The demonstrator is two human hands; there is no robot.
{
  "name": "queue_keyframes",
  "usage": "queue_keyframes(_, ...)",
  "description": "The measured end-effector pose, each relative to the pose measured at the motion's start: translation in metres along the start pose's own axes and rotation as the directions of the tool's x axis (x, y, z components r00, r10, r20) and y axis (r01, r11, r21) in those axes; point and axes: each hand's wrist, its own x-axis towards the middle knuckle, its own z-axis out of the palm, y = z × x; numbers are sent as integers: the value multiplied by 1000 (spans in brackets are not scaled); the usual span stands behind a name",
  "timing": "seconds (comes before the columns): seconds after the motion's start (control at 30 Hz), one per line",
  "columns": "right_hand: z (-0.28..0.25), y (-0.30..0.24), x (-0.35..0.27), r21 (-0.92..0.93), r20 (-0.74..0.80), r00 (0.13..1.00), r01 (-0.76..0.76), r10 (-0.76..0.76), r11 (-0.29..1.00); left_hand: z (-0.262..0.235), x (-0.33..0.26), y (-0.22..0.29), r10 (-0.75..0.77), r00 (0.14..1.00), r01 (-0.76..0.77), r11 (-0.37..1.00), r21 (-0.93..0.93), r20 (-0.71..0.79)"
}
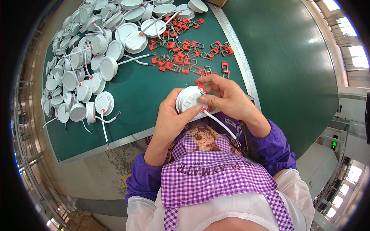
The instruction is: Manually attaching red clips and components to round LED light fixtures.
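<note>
Just off the table's near edge, my left hand (172, 111) grips a round white lamp housing (186, 101) by its side, thumb across its flat face. A white cable (221, 124) with bare coloured wire ends leaves the housing through a red grommet and hangs toward my apron. My right hand (223, 96) pinches a small red-and-metal spring clip (201, 87) between thumb and fingers at the housing's upper right rim. Whether the clip is seated in the housing cannot be made out.
Many white lamp housings with cables are heaped on the green table (127, 92) at the left. Loose red-and-metal clips (189, 57) lie scattered ahead of my hands. A metal strip (237, 50) divides this table from another green surface (285, 50) on the right.
</note>
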Motion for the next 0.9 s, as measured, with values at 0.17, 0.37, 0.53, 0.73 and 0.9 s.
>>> queue_keyframes(0.17,-39,-19,27,-50,-68,993,97,-101,994,-6,5,-6,162,985,-165,985,-52,-55)
queue_keyframes(0.37,-142,-163,95,106,-325,694,702,-643,704,-16,12,-9,164,982,-150,978,145,-91)
queue_keyframes(0.53,-91,-133,81,-327,-95,794,545,-601,772,-30,0,-12,152,980,-119,964,238,-129)
queue_keyframes(0.73,-47,-11,52,-884,14,925,189,-379,428,-45,30,22,502,847,-230,640,733,-173)
queue_keyframes(0.9,-38,4,58,-878,12,953,154,-302,453,-81,95,52,802,595,-30,92,995,-56)
